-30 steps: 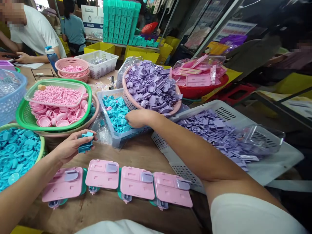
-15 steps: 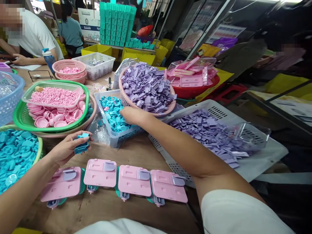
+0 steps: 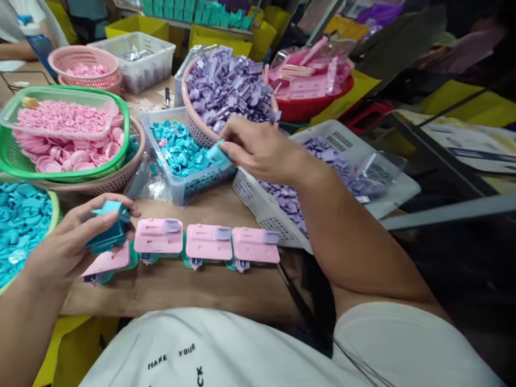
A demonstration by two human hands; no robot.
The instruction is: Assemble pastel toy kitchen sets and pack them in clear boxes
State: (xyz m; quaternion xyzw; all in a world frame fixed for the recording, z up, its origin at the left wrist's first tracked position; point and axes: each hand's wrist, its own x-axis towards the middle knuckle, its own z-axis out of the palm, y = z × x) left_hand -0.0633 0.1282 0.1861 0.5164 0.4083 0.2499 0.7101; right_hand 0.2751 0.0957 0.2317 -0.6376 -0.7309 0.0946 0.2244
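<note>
The held turquoise pieces (image 3: pixel 113 238) look smooth plastic; the pink panels (image 3: pixel 208 243), faintly glossy plastic; the purple parts (image 3: pixel 231 86), matt plastic; the desk (image 3: pixel 181 294), wood; the shirt (image 3: pixel 226 355), matt cloth.

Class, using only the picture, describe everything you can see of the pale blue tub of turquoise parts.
The tub looks like translucent, pale blue plastic, with straight walls and an open top. It sits upright on the brown table, loosely heaped with turquoise parts and a little pink. A pink basket crowds its far right side; clear wrapping lies by its left. The right hand holds a turquoise piece at its right edge; whether they touch is unclear.
</note>
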